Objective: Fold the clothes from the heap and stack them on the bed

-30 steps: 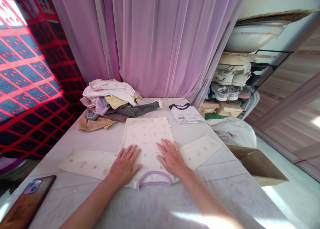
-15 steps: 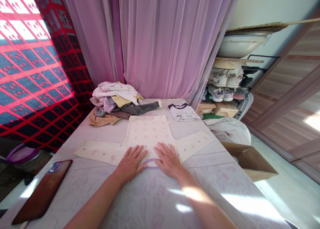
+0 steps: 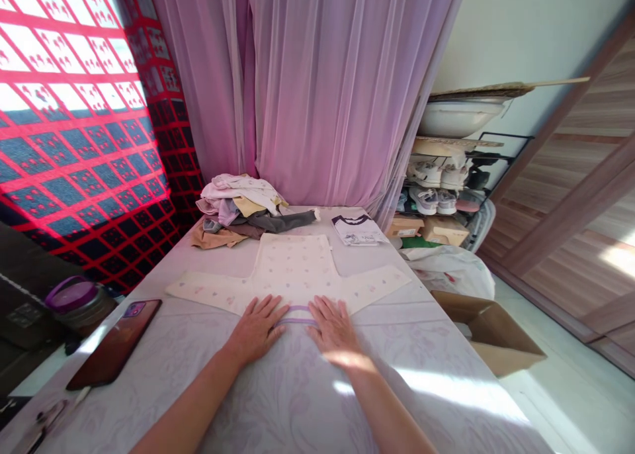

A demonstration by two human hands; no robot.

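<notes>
Lilac-patterned tabletop point(image 3: 421, 368) bearing a flat, cream, heart-print garment point(image 3: 292, 272) with sleeves outspread; left hand point(image 3: 255, 331) and right hand point(image 3: 335, 328) lie palm-down either side of its lilac collar point(image 3: 296, 315), fingers point(image 3: 268, 306) spread apart, unclamped.

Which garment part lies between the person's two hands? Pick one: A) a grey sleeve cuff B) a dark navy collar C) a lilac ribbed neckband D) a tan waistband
C. The lilac ribbed neckband of the pale printed top shows between the flat left hand and right hand.
</notes>
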